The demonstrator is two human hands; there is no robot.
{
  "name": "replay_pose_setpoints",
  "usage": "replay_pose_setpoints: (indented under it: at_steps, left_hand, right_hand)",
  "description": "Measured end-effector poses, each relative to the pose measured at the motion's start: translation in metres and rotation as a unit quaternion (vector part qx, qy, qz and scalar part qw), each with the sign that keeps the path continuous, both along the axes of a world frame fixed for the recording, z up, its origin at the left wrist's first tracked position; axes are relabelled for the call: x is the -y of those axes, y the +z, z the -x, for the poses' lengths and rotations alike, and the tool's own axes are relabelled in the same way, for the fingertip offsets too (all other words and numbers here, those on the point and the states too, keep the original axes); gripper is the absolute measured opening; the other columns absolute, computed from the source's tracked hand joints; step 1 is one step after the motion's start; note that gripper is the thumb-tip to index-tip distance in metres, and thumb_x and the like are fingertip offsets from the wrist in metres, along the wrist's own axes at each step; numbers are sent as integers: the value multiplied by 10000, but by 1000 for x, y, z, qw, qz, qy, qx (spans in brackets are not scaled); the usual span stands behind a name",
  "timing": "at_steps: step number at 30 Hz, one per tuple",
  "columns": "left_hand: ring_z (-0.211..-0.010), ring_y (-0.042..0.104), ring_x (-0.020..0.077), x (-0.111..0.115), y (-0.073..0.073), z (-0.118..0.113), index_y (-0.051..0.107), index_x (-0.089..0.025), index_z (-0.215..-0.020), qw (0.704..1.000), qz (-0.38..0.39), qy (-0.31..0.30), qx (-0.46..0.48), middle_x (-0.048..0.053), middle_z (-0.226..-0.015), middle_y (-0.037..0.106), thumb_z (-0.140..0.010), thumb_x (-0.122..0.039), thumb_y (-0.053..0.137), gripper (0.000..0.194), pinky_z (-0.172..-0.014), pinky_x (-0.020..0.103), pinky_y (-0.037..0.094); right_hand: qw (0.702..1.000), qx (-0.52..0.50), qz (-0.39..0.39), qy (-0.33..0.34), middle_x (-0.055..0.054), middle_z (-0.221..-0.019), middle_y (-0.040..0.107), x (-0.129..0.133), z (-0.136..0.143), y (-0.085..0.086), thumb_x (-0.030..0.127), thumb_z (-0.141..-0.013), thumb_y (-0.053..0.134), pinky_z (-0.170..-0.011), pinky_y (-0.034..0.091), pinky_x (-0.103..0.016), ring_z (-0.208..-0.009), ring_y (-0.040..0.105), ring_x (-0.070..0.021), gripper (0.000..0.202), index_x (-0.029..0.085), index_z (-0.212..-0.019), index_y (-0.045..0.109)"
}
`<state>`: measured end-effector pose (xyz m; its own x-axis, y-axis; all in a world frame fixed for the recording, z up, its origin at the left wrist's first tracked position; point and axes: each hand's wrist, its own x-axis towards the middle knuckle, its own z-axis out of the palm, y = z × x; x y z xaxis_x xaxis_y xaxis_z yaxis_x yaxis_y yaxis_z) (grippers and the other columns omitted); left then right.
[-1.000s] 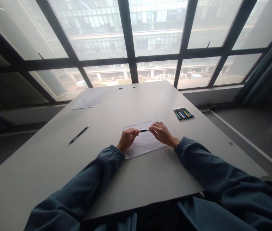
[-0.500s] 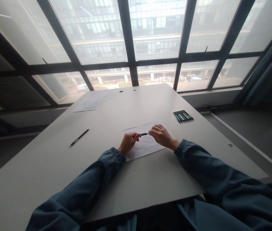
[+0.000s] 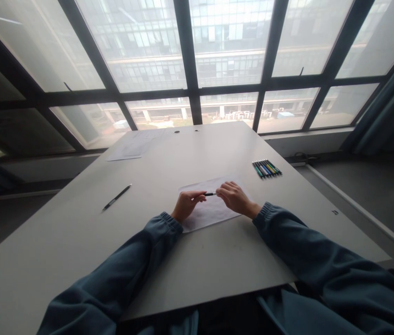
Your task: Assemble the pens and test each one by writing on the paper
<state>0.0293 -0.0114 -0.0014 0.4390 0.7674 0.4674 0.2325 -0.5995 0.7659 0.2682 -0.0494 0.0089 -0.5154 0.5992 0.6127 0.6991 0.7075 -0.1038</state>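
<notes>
Left hand (image 3: 184, 204) and right hand (image 3: 233, 197) — fingers of each closed on opposite ends of a dark pen (image 3: 210, 194), held above a paper sheet (image 3: 214, 209) on the tabletop (image 3: 197, 270). A second pen (image 3: 116, 197) lies to the left; a row of pens (image 3: 267, 169) lies to the right.

A slim black pen with a pale section toward its right end (image 3: 210, 194) is held by both ends, crosswise and roughly level, over a white paper sheet (image 3: 214, 212) toward the white table's (image 3: 78, 242) near edge.

Perhaps an office: desk (image 3: 203, 270), big windows (image 3: 230, 42), curtain (image 3: 380, 104).
</notes>
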Motion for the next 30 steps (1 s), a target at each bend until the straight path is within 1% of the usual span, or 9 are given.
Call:
replay_pose_setpoints:
  at_steps: [4,7,10,14,17,20,23,27,30]
  left_hand:
    - [-828,728,233,0,1,0,756,-183,-1058,998,-41,36,-15,81,-916,772,-840,-380,715,297,-815,368,573]
    - [-828,730,234,0,2,-1,750,-192,-1069,996,-57,58,-22,76,-937,771,-813,-369,745,312,-821,378,582]
    - [-843,732,233,0,1,-1,762,-194,-1015,996,-64,47,-29,75,-974,767,-806,-356,749,265,-810,368,594]
    - [-839,733,227,-1,-1,-2,766,-192,-993,996,-75,37,-40,72,-970,767,-814,-333,744,229,-788,351,598]
    - [-841,733,223,-1,-1,-2,766,-194,-985,995,-86,29,-43,67,-956,769,-821,-328,738,214,-790,344,595]
    - [-866,730,220,-1,1,-1,763,-195,-990,994,-97,27,-46,66,-968,768,-828,-324,732,209,-811,340,589]
    - [-874,727,216,0,3,-1,760,-196,-984,993,-105,25,-50,66,-969,767,-835,-329,725,202,-828,343,582]
    - [-854,724,213,0,4,0,759,-194,-960,994,-100,16,-47,74,-941,767,-849,-358,706,205,-803,346,589]
    - [-851,723,210,-1,2,0,757,-193,-962,995,-96,12,-39,77,-939,767,-849,-358,706,206,-796,343,590]
  right_hand:
    - [999,17,26,-25,-74,-886,622,0,2,-1,168,-986,464,-786,359,-321,-811,516,-197,150,172,-957,611]
    - [998,29,47,-34,-71,-887,625,0,4,-3,122,-981,444,-781,369,-310,-792,528,-188,177,169,-977,614]
    - [997,28,57,-36,-66,-884,623,-1,4,-3,121,-988,432,-766,380,-297,-785,540,-180,186,173,-984,611]
    - [997,11,66,-30,-61,-895,631,-1,3,-4,238,-969,551,-738,390,-282,-808,561,-183,82,180,-941,601]
    - [997,-15,64,-34,-56,-892,649,-2,3,-6,213,-947,588,-738,390,-278,-820,575,-183,36,182,-952,605]
    - [997,-24,58,-45,-49,-839,653,-2,3,-6,243,-949,596,-730,383,-281,-775,572,-178,66,181,-950,620]
    - [998,-6,56,-41,-49,-801,651,-1,3,-4,289,-960,585,-728,375,-283,-742,561,-170,138,180,-893,636]
    - [998,13,53,-36,-53,-835,662,1,4,-1,297,-989,532,-732,372,-280,-760,567,-165,193,185,-876,641]
    - [997,13,59,-43,-50,-840,658,0,5,-3,288,-997,514,-721,377,-277,-753,577,-163,197,188,-880,636]
